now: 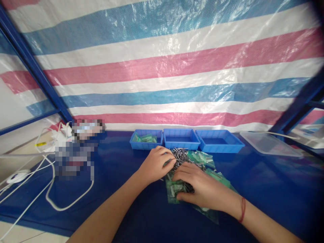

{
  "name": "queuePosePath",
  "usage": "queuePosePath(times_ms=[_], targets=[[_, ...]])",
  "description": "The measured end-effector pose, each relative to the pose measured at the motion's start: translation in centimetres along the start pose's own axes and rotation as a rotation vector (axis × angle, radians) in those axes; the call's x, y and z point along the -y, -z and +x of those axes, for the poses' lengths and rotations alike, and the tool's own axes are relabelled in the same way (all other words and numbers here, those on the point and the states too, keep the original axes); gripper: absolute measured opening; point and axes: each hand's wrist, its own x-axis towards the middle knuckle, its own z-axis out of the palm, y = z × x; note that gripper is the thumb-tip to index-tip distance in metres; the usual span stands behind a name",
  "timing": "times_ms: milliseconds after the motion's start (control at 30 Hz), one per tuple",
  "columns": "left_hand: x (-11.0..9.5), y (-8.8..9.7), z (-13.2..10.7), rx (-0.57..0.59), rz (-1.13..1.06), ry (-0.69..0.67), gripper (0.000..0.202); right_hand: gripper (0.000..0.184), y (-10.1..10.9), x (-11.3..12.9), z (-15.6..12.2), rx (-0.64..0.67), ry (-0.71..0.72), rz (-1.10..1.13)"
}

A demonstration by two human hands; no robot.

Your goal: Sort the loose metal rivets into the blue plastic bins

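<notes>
A heap of small dark metal pins (pixel 182 156) lies on a spread of little green plastic bags (pixel 210 161) on the blue table (pixel 121 168). My left hand (pixel 157 162) rests at the heap's left side, fingers curled into the pins. My right hand (pixel 199 187) lies across the bags just in front of the heap, its fingers bent and pressed onto pins and bags. What either hand actually grips is hidden by the fingers.
Three blue bins stand in a row behind the heap: the left bin (pixel 146 139) holds green bags, the middle bin (pixel 181 138) and right bin (pixel 219 141) look bare. A clear lid (pixel 270 144) lies at the right. White cables (pixel 50 189) loop at the left. A striped tarp (pixel 177 67) hangs behind.
</notes>
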Motion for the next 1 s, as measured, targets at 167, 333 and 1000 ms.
queuePosePath(times_ms=[167, 333, 1000], targets=[[0.0, 0.4, 0.1, 0.002, -0.027, -0.006, 0.022, 0.016, -0.5, 0.0, -0.1, -0.08, -0.026, 0.115], [-0.6, 1.2, 0.2, 0.011, -0.154, -0.055, 0.027, 0.003, -0.5, -0.8, 0.1, -0.275, -0.168, 0.27], [-1.3, 0.7, 0.2, -0.077, -0.472, 0.344, 0.025, 0.028, 0.3, -2.4, 0.5, -0.586, -0.422, 0.855]])
